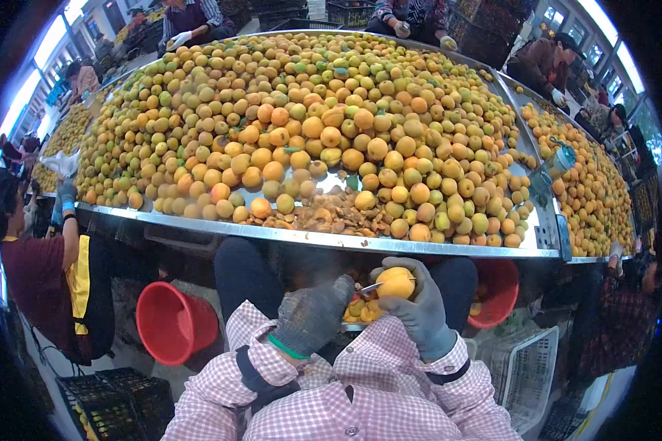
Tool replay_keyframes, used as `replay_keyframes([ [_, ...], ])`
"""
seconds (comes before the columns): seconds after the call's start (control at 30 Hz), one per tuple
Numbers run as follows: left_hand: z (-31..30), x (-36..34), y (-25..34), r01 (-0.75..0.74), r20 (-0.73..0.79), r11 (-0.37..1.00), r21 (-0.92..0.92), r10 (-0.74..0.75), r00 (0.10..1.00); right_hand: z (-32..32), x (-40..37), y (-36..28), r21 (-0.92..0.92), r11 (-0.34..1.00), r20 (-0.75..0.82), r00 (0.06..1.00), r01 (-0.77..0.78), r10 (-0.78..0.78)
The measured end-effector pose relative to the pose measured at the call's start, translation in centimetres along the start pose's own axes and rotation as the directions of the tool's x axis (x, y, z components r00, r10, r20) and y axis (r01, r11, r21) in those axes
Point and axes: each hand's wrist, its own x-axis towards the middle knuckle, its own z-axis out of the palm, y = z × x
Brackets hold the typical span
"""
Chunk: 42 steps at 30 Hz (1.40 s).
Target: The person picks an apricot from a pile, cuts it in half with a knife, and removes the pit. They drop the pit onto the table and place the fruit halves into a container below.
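My left hand [309, 314], in a dark knit glove, is closed around a small knife whose blade [371, 287] points right. The blade reaches the side of a yellow apricot [396, 284]. My right hand [424, 312], in a grey glove, grips that apricot, with thumb and fingers wrapped around it. Below and between my hands lie cut apricot pieces [359, 312], partly hidden by my sleeves and hands. Just ahead, on the metal table's front edge [301, 235], sits a pile of brownish pits and scraps [338, 214].
A large heap of whole apricots [309, 110] covers the table. Red buckets stand at my left [175, 323] and right [494, 294]. A white crate [531, 375] is at lower right, black crates [118, 400] at lower left. Co-workers sit around the tables, one close on the left [44, 279].
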Motion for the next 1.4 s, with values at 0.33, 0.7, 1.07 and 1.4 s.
replay_keyframes([
  [0.33,-0.2,0.1,-0.6,0.125,0.107,0.968,-0.218,-0.104,0.989,0.0,2.0,1.0,0.315,0.947,0.132,0.991,-0.060,0.019],
  [0.7,1.4,0.0,0.5,0.205,0.037,0.917,-0.342,-0.205,0.978,3.7,1.6,5.9,0.205,0.935,-0.159,0.952,0.290,-0.261],
  [1.07,2.4,0.2,-0.6,0.167,0.018,0.925,-0.343,-0.171,0.985,2.4,1.9,3.6,0.500,0.864,0.010,0.998,0.052,-0.066],
  [1.4,0.7,0.4,-1.5,-0.036,-0.335,0.724,-0.689,-0.274,0.902,-0.9,0.5,0.8,0.581,0.811,-0.070,0.997,0.064,-0.028],
])
